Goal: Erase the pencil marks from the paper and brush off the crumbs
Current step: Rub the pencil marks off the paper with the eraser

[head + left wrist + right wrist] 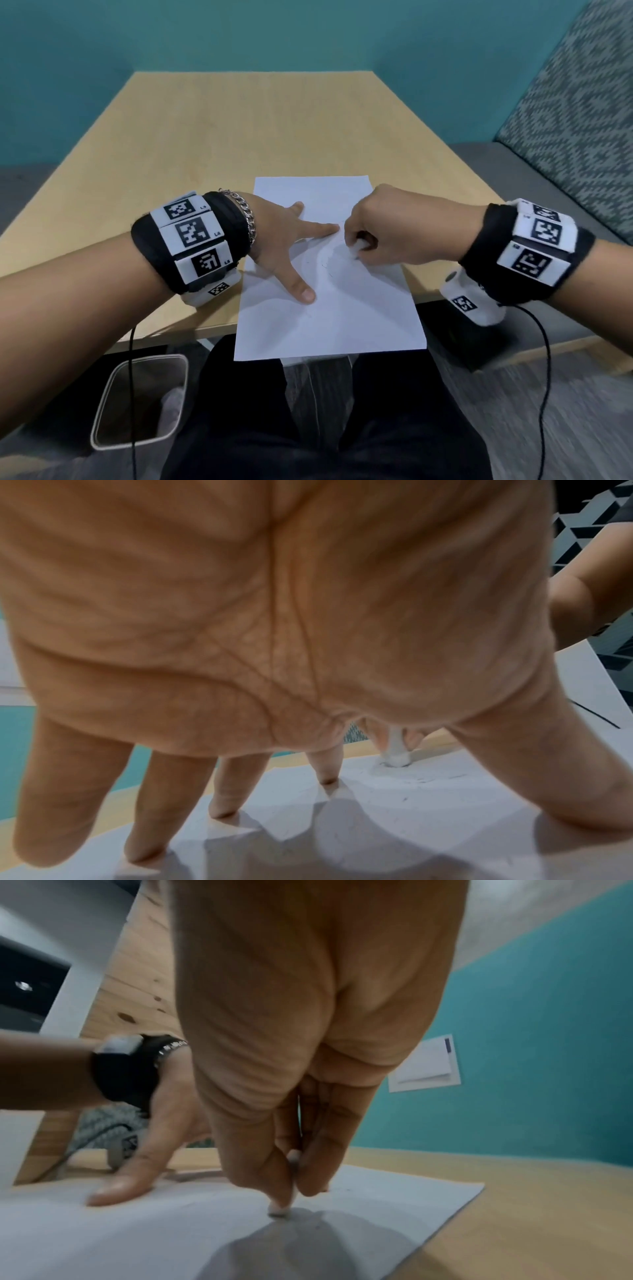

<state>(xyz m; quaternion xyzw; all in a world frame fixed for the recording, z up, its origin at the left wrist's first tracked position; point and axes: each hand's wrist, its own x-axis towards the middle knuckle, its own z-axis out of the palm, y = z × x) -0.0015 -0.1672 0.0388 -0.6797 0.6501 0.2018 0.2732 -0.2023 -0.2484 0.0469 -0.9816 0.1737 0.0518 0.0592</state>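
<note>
Pinching a small white eraser tip-down, the right hand rubs the paper just beside the left forefinger. Left hand lies flat w/ spread straight fingers, pinning the sheet. Faint pencil marks sit below the eraser, btw. both hands. Best is short light strokes away from the pinning hand, so the paper cannot wrinkle.

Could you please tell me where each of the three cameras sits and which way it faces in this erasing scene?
Head: worn on the head, looking forward and down at the paper on the table; both forearms, left hand, right hand and lap show.
Left wrist: under the left palm, looking along spread fingers pressing the paper.
Right wrist: looks down the right hand pinching the eraser.
Shared: both wrist views show eraser and paper.
</note>
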